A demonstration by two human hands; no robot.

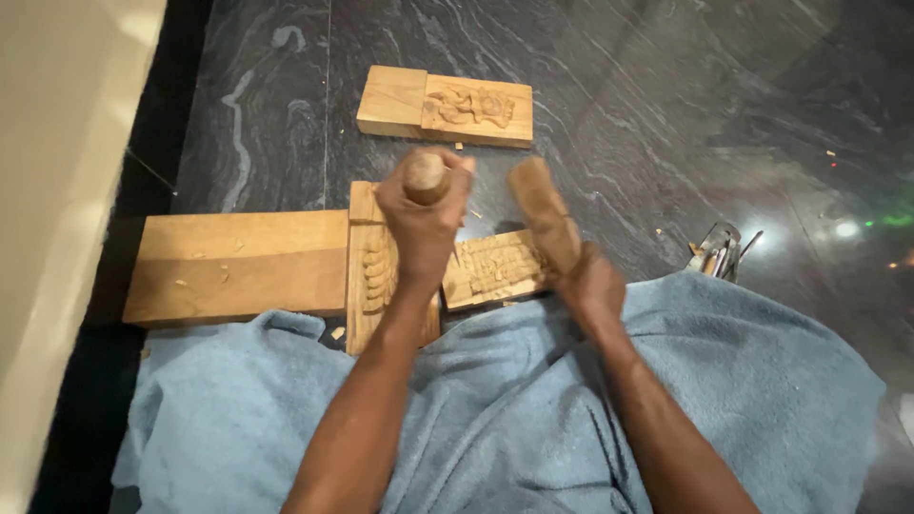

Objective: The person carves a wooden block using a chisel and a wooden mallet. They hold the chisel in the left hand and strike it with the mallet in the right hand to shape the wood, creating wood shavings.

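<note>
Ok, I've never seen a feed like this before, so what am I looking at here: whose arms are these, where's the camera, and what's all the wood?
There is one picture, taken by a camera worn on a person's head and looking down, so the two bare arms are that person's own. The left hand grips a round wooden tool handle, held upright over a carved wood panel. The right hand holds a wooden mallet. A blue towel covers the lap. On the dark stone floor lie a plain wooden block at the left, a narrow carved strip beside it, and a second carved board farther away. Some metal tools lie at the right; what they are is too small to tell.
</note>
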